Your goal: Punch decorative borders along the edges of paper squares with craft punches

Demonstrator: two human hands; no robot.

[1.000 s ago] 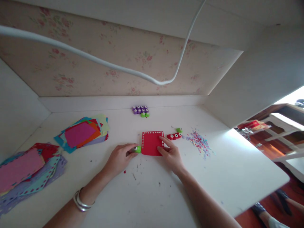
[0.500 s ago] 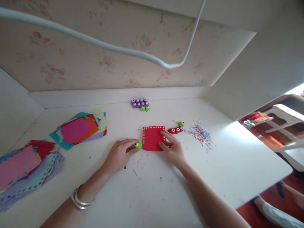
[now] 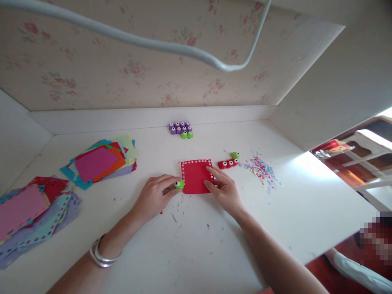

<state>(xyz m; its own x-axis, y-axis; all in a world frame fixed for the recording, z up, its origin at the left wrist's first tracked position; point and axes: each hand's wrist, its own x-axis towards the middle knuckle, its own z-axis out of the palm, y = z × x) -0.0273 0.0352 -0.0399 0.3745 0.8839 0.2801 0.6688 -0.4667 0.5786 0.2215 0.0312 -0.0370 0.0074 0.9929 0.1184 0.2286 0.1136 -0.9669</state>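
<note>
Red punches [image 3: 230, 163] crowd your central card [image 3: 195, 179] at two o'clock; paper [image 3: 95, 162] lies off at nine, table edge [image 3: 332, 238] at four. Left hand [image 3: 154, 196] pinches green punch [image 3: 179, 184] at nine; right hand [image 3: 226, 193] touches three, grip unclear.

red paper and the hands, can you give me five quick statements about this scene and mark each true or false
1. The left hand holds a green punch at the left edge of the red paper. True.
2. The right hand is clear of the red paper. False: it rests on the paper's right side.
3. Punched holes line the paper's near edge. False: that edge is plain; a row runs along the far edge.
4. Three red punches sit in a row to the right of the red paper. True.
5. The silver bangles are on the right wrist. False: they are on the left wrist.
</note>
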